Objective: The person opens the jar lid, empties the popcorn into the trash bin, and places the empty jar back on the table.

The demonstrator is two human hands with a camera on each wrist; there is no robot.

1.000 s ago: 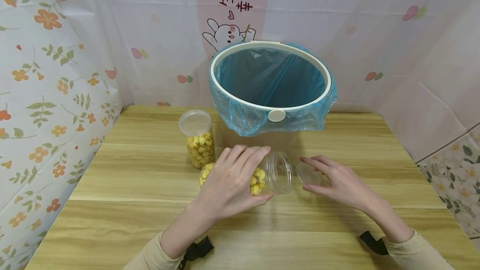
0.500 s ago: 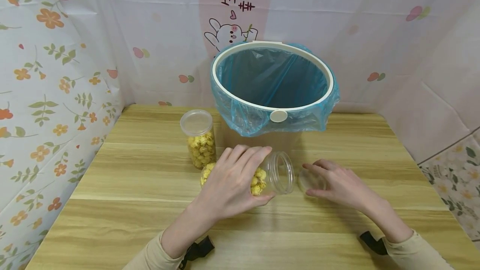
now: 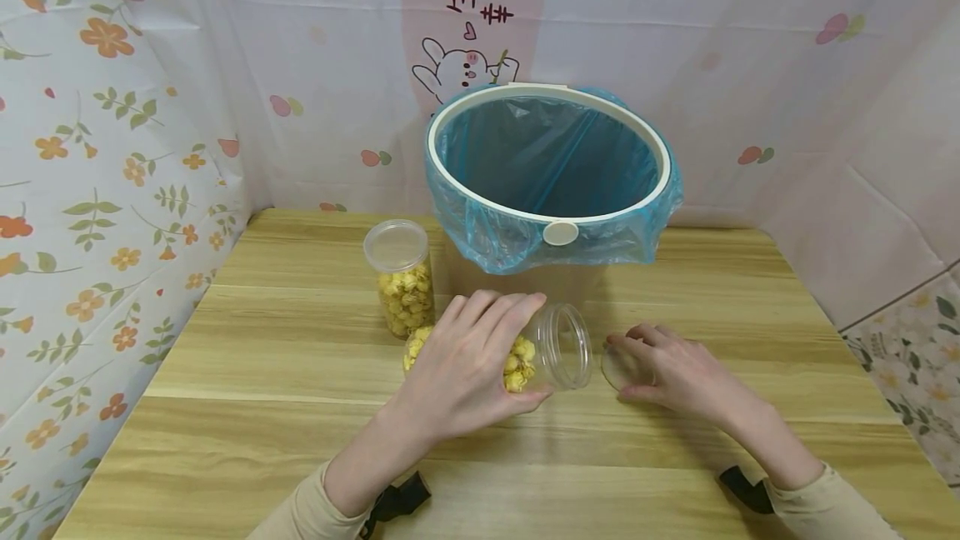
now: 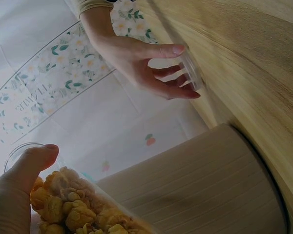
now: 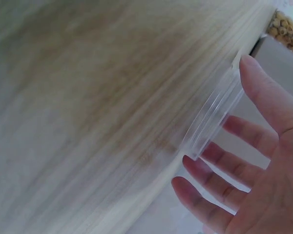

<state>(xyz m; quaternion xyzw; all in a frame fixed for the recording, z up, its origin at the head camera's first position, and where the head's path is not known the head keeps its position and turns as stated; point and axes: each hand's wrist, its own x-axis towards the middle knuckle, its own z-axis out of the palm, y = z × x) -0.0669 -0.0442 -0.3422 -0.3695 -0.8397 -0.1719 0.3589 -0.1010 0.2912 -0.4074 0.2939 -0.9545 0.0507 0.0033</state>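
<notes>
In the head view, my left hand [image 3: 465, 365] grips a clear plastic jar [image 3: 566, 347] partly filled with yellow popcorn [image 3: 517, 363]. The jar lies tilted on its side, its uncovered mouth facing right. Just right of that mouth, my right hand [image 3: 686, 375] holds a clear round lid [image 3: 618, 369] by its edge, low over the tabletop. The right wrist view has the lid [image 5: 212, 117] between thumb and fingertips; whether it touches the wood is hard to tell. A second popcorn jar [image 3: 407, 298], its lid on, stands upright behind the left hand.
A bin [image 3: 517, 282] with a white rim ring [image 3: 663, 165] and a blue bag [image 3: 487, 236] stands behind the hands. The wooden table [image 3: 262, 340] meets printed cloth walls [image 3: 322, 65] at the back and sides.
My right hand has lowered slightly and moved a little right, taking the lid farther from the jar's mouth. The left hand keeps its grip on the jar and barely moves.
</notes>
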